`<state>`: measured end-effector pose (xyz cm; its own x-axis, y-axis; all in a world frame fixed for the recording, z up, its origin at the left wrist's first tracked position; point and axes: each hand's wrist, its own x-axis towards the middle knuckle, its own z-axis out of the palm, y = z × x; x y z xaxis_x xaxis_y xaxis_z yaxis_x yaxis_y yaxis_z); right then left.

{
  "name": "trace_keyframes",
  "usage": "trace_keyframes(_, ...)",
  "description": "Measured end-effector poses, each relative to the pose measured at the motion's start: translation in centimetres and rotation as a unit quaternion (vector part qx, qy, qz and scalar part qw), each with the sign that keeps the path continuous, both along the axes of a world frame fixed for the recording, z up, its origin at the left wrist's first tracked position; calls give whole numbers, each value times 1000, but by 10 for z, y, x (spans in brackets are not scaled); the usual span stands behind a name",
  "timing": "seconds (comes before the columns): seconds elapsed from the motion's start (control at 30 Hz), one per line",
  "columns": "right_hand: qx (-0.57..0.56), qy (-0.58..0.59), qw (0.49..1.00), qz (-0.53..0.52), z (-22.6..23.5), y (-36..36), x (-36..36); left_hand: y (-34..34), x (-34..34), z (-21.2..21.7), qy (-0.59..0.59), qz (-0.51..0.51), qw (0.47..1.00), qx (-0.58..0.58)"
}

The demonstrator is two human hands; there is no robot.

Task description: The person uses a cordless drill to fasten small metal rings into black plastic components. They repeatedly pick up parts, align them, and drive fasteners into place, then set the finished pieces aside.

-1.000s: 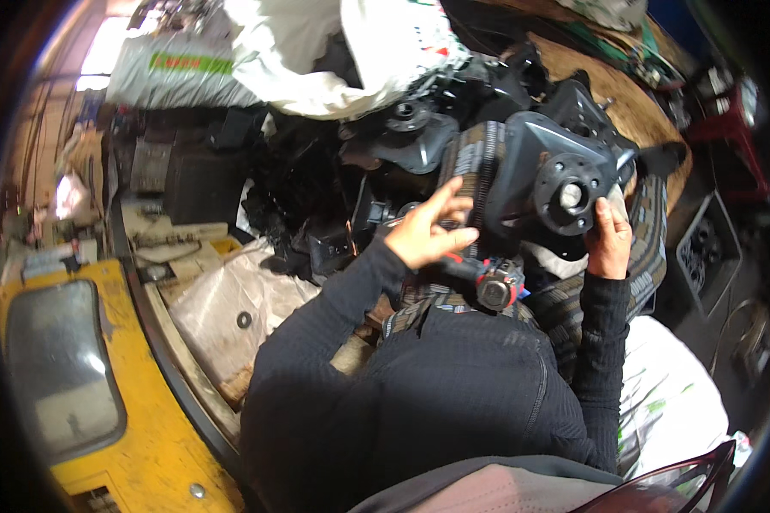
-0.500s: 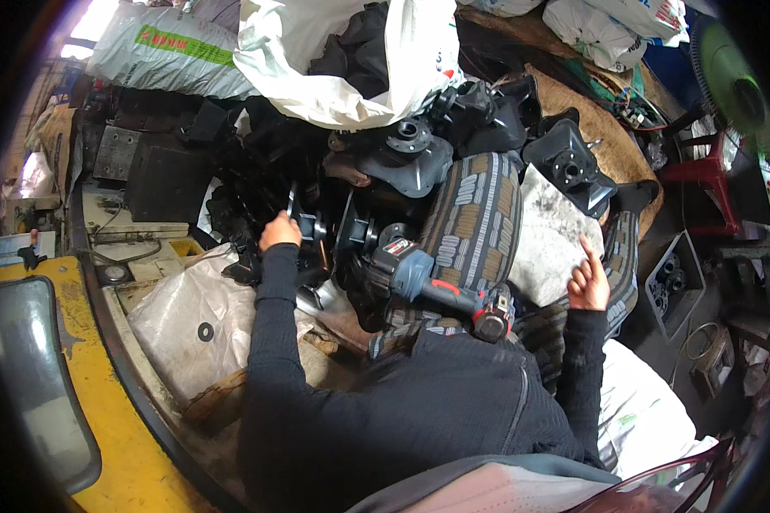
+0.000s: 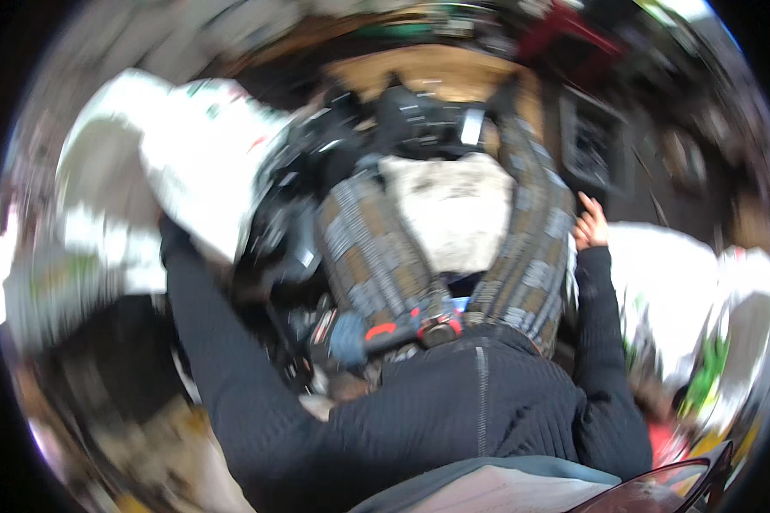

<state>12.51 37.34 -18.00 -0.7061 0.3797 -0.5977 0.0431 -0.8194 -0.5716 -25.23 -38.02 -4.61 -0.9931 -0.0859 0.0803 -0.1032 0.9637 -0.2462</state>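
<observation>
My left forearm (image 3: 218, 321) reaches forward to a large open white sack (image 3: 201, 158); the hand at its end is hidden by the sack's edge and blur, so its grip does not show. My right hand (image 3: 590, 227) hovers beside my right knee, index finger stretched out, the others loosely bent, with nothing visible in it. Across my left thigh, against my waist, lies a blue-grey cordless power tool (image 3: 348, 339) with red trim. A stained whitish sheet (image 3: 449, 205) sits between my patterned trouser legs (image 3: 535, 248).
Glossy black cast parts (image 3: 428, 124) are heaped beyond my knees, before a brown board (image 3: 436, 73). At the right stand a grey bin (image 3: 595, 141) with parts and a white sack (image 3: 663, 282). A red stool (image 3: 565, 43) is at the back. Much is blurred.
The view has swung right. My left hand has left the black parts on the left and gone to the open white sack. My right hand stays raised near my right leg.
</observation>
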Motion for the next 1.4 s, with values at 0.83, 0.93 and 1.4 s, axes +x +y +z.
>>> trace_keyframes(0.83, 533, -584, 410, 455, -70, 200, -116, 361, 211, 187, 57, -369, 888, 267)
trace_keyframes(0.93, 494, -535, 371, 577, -71, 216, -118, 416, 199, 91, -124, -449, 831, 305)
trace_keyframes(1.4, 556, -322, 639, 424, -63, 248, -81, 452, 265, -100, -401, -480, 720, 301)
